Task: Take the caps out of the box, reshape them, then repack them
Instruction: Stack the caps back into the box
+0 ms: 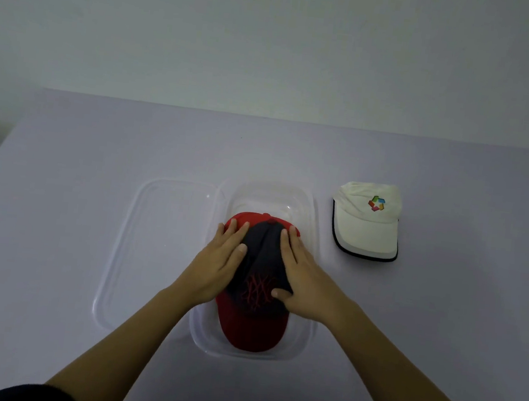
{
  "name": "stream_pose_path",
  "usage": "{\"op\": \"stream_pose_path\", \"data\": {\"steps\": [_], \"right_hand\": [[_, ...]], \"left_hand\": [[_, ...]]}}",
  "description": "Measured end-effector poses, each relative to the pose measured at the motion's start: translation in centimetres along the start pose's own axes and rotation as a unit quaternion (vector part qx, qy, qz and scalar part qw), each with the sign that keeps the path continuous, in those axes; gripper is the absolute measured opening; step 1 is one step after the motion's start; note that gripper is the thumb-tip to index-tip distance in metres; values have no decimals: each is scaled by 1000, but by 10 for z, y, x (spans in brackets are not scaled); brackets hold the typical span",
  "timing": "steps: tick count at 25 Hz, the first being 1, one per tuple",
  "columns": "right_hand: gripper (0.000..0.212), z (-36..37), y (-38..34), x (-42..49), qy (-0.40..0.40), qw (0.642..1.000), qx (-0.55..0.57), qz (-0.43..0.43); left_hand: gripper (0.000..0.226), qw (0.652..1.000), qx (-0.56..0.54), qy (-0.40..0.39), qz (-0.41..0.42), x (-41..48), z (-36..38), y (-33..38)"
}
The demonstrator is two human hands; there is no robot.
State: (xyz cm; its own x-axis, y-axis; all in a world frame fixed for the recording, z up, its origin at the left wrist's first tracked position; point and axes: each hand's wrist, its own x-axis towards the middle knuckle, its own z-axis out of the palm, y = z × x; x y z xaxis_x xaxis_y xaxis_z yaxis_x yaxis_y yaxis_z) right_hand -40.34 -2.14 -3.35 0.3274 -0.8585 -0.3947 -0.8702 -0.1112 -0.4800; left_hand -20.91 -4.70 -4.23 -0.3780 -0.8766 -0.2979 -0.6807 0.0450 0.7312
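Observation:
A red and dark navy cap (253, 313) lies in the clear plastic box (314, 225) in the middle of the table, its red brim toward me. My left hand (217, 260) lies flat on the left side of its crown with fingers straight. My right hand (304, 276) presses on the right side, thumb on the red embroidered logo. A white cap (368, 224) with a multicoloured logo and a dark-edged brim sits on the table to the right of the box, apart from it.
The clear lid (161, 238) of the box lies flat on the grey table (79, 181), touching the box's left side. A pale wall stands behind the table's far edge.

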Motion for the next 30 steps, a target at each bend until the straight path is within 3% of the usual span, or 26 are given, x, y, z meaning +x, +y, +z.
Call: {"op": "stream_pose_path", "data": {"steps": [2,4,6,9,11,13,16,19,21,23,26,28,30], "right_hand": [[104,-1,-1,-1,-11,1000,-15,-9],[104,-10,4,-4,-22,1000,0,-15],[100,-22,17,-6,18,995,94,-3],[88,-35,57,-4,166,956,229,77],[81,-44,88,-1,293,906,274,136],[80,-56,122,-1,371,853,318,183],[104,-64,176,-1,324,842,360,237],[126,-62,210,5,226,851,416,229],[134,-58,223,13,187,848,452,206],[139,-51,231,20,185,858,436,201],[127,-47,238,24,218,870,394,201],[106,-50,237,21,254,828,461,192],[108,-53,234,17,283,755,561,186]], "left_hand": [[57,999,32,-13,-21,-1,1,0],[59,999,23,24,-18,-1,-2,11],[59,997,2,80,15,5,-11,31],[59,994,-32,91,55,40,-17,70],[54,993,-81,63,53,78,-12,97],[45,988,-146,32,25,117,-3,120],[55,985,-168,-29,-7,170,20,140],[79,989,-88,-111,-35,210,48,142],[72,982,-63,-171,-51,227,64,136],[49,978,-89,-177,-62,236,75,131],[42,974,-120,-177,-70,246,83,130],[43,966,-134,-208,-70,246,84,133],[43,961,-151,-223,-68,243,83,136]]}}
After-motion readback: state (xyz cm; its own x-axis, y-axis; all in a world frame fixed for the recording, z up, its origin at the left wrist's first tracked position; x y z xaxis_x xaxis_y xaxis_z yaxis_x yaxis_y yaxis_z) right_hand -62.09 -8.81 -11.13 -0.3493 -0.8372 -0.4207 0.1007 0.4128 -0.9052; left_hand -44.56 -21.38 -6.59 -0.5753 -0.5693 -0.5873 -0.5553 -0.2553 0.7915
